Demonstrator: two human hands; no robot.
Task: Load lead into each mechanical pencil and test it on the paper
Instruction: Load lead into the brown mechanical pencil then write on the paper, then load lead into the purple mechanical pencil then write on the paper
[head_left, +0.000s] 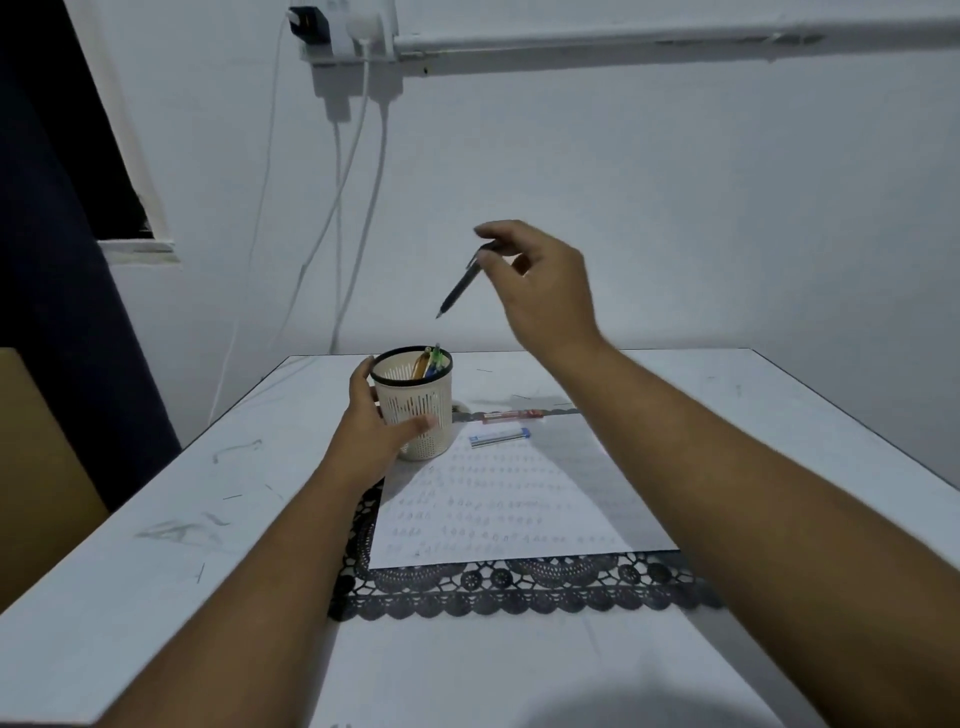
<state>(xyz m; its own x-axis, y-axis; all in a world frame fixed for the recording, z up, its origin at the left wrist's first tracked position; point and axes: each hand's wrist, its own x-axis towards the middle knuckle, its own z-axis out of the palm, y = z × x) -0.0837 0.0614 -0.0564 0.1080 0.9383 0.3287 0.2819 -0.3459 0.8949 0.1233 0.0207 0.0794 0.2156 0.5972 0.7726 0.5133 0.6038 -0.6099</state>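
Note:
My right hand (540, 283) is raised above the table and pinches a dark mechanical pencil (460, 286) by its upper end, tip pointing down-left over the cup. My left hand (376, 421) grips the side of a cream perforated pencil cup (415, 410) with a black rim. Several coloured pencils (428, 358) stand inside it. A white paper (514, 499) covered with rows of small pencil marks lies on a dark lace mat (498, 587). A red lead case (514, 414) and a blue-and-white lead case (498, 437) lie at the paper's far edge.
The white table (156, 571) carries scribble marks and a few loose leads at the left. White cables (358, 182) hang down the wall from a socket shelf (343, 36). A brown board (36, 467) stands to the table's left.

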